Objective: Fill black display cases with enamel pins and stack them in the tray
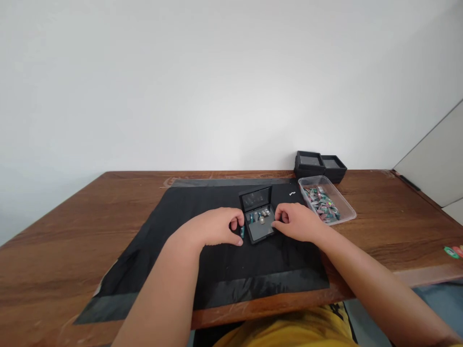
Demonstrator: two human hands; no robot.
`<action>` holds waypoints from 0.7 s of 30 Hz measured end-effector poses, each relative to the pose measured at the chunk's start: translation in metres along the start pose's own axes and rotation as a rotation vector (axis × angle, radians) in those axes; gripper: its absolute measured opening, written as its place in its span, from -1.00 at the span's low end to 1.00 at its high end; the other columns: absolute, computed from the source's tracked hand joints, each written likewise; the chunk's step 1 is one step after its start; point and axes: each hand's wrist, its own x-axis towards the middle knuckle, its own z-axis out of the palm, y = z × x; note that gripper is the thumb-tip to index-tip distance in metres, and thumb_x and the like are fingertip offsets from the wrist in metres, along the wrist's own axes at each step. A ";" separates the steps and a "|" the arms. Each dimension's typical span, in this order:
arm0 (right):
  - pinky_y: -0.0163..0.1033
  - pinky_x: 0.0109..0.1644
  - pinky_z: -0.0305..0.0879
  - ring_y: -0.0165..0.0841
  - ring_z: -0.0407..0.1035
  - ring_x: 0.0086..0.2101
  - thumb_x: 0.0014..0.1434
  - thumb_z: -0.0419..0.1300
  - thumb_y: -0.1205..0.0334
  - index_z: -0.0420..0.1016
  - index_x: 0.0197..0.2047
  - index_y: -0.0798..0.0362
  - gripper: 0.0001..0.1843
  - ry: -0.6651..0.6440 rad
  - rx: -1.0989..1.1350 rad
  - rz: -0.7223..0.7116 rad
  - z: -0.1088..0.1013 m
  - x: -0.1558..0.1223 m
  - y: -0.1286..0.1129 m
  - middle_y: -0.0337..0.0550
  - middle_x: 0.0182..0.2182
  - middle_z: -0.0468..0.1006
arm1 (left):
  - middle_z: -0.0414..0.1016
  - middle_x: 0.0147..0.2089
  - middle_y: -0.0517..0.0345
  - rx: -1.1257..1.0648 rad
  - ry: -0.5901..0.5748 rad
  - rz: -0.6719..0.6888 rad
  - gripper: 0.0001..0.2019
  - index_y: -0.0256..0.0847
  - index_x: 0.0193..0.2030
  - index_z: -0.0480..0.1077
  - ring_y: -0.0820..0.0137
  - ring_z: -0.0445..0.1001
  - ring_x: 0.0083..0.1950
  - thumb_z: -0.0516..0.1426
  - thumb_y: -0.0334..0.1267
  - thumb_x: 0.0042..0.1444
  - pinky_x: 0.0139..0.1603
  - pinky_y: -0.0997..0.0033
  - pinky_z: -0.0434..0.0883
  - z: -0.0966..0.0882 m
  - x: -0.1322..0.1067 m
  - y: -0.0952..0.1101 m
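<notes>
My left hand (222, 227) has its thumb and forefinger curved around a small shiny teal piece (242, 232), which looks like a press-on nail. This nail sits between the two fingertips, left of an open black box (261, 232). Inside the box is a grey insert, with several decorated nails (257, 215) in a row at the back. A round pearly piece (262, 220) lies near their front edge. The dark lid (256, 198) stands raised at the back. My right hand (294, 220) has its bent fingers and thumb on the box's right edge.
A clear plastic tub (345, 208) full of colourful nails stands to the right. Behind it are stacked black boxes (310, 166) against the wall. A black cloth (173, 217) covers part of the wooden table (65, 226). A small white scrap (292, 193) lies on the cloth.
</notes>
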 end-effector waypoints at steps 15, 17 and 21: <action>-0.29 -0.36 0.01 -0.43 0.32 -0.46 0.14 0.33 0.13 0.52 -0.36 0.01 -0.85 0.020 -0.041 -0.006 0.005 0.001 -0.003 -0.29 -0.48 0.51 | 0.58 -0.20 0.17 -0.025 0.043 -0.001 -0.76 -0.08 -0.24 0.48 0.30 0.53 -0.26 0.21 -0.08 -0.06 -0.30 0.37 0.35 0.003 -0.011 0.010; -0.29 -0.37 0.00 -0.43 0.31 -0.46 0.14 0.33 0.13 0.52 -0.36 0.01 -0.85 0.025 -0.043 -0.009 0.007 0.001 -0.003 -0.29 -0.49 0.51 | 0.57 -0.24 0.18 -0.066 0.053 0.020 -0.73 -0.08 -0.24 0.48 0.32 0.52 -0.28 0.21 -0.01 -0.05 -0.31 0.38 0.35 0.000 -0.013 0.013; -0.30 -0.38 -0.02 -0.45 0.29 -0.48 0.14 0.34 0.13 0.54 -0.35 0.01 -0.85 0.042 -0.028 -0.029 0.009 0.001 -0.004 -0.31 -0.52 0.49 | 0.52 -0.29 0.20 -0.088 0.156 0.115 -0.69 -0.07 -0.19 0.46 0.33 0.47 -0.30 0.19 0.05 0.00 -0.31 0.40 0.32 -0.003 -0.014 0.020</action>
